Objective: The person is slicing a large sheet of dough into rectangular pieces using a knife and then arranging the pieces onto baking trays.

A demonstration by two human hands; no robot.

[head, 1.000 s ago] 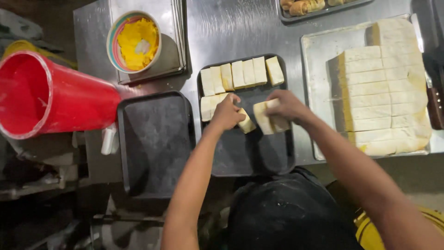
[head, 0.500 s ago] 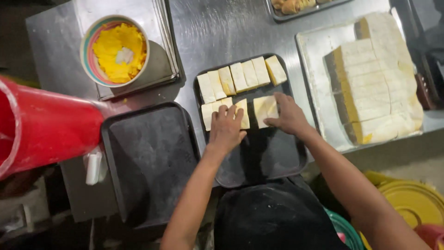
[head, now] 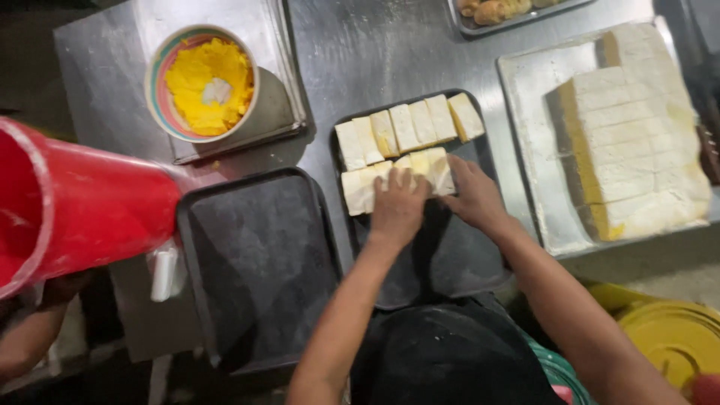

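Nearest me, below my forearms, was the dark cloth over my lap [head: 450, 360], and to its left an empty dark tray [head: 259, 270] sat beside the one I was filling. My left hand [head: 397, 208] lay palm down on the second row of bread slices [head: 390, 178], fingers loosely curled over their tops, pressing them close rather than gripping one. My right hand [head: 472, 196] rested flat and open against the right end of that row, fingers spread, as if squaring the slices so they stood tight and even. Both hands touched the row; neither lifted anything. The slices stood in the filling tray [head: 450, 262], whose near half was bare.

Just beyond, the first row of slices [head: 409, 127] ran edge to edge along the tray's far side, slightly tilted against each other. To the right, within reach, the big block of cut bread [head: 637, 150] lay on a steel sheet [head: 529, 142]. Farther left, a bowl of yellow spread [head: 204, 81] stood on another steel tray [head: 270, 112]. A red bucket [head: 82, 202] lay tipped at the left edge, held by another person's hand [head: 64, 286] beneath it. At the far edge a tray of browned pieces [head: 495, 10] showed only partly.
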